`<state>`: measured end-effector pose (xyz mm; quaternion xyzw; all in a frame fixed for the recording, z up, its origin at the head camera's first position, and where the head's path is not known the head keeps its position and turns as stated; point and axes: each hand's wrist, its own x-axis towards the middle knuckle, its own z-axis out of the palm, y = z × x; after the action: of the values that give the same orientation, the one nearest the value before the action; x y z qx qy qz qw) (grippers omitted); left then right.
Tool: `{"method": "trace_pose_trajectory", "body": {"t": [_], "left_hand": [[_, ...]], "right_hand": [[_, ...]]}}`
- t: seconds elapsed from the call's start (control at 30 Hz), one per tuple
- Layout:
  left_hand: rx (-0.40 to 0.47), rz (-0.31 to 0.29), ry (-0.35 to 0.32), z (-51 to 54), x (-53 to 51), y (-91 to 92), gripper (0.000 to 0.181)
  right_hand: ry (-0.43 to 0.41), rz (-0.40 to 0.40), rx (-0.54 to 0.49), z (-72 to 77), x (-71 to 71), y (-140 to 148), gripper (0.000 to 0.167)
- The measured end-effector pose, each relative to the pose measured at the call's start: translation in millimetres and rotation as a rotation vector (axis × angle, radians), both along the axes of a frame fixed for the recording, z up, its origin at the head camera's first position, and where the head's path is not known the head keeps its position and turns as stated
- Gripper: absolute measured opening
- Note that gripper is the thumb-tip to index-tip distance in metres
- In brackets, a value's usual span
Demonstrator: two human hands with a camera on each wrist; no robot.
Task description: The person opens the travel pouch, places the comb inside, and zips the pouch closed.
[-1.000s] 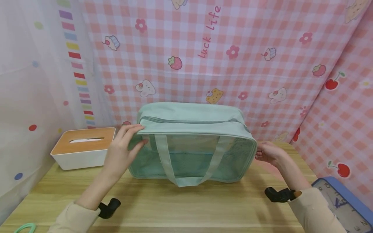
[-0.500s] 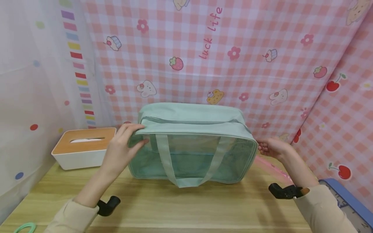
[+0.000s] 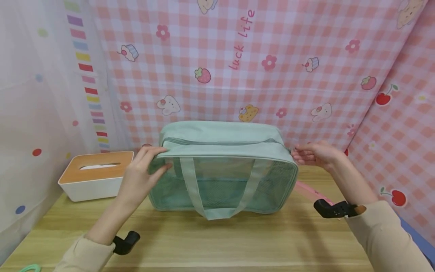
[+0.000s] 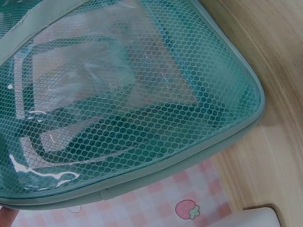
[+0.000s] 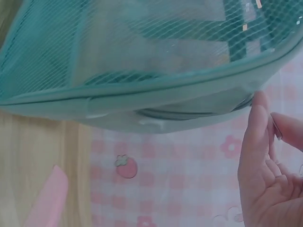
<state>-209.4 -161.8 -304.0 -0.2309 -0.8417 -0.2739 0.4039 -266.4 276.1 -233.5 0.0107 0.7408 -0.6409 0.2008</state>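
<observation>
left hand (image 3: 140, 170) grips the bag (image 3: 222, 181) between them, prob to steady it, right hand (image 3: 316, 154) pinches the zipper pull (image 5: 276, 130)

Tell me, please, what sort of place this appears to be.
Likely a decorated indoor desk corner, judging by the light wood-grain tabletop, the pink-and-white checked backdrop behind it, and the rectangular white tissue box with a wood-coloured top.
</observation>
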Motion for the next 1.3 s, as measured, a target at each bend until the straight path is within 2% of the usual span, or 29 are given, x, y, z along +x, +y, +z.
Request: {"method": "trace_pose_trajectory", "body": {"t": [0.2,0.4,0.83,1.07,1.2,1.3], "left_hand": [[-0.003,0.006,0.003,-0.3,-0.7,0.0,0.044],[-0.001,0.006,0.011,-0.8,0.0,0.8,0.044],[0.014,-0.003,0.023,-3.0,-1.5,1.0,0.044],[0.023,-0.005,0.022,-4.2,-1.6,1.0,0.044],[0.03,-0.004,0.025,-4.6,-1.7,0.4,0.044],[0.031,-0.004,0.035,-3.9,-2.2,0.0,0.045]], "right_hand": [[0.009,-0.038,0.028,14.5,1.2,-6.8,0.028],[0.039,-0.084,0.085,22.6,1.6,-12.7,0.028],[0.186,-0.107,0.218,47.1,5.3,-49.5,0.009],[0.22,-0.105,0.392,55.6,7.3,-69.1,0.046],[0.208,-0.109,0.424,59.0,7.6,-73.3,0.05],[0.226,-0.124,0.444,61.8,8.4,-80.0,0.043]]}}
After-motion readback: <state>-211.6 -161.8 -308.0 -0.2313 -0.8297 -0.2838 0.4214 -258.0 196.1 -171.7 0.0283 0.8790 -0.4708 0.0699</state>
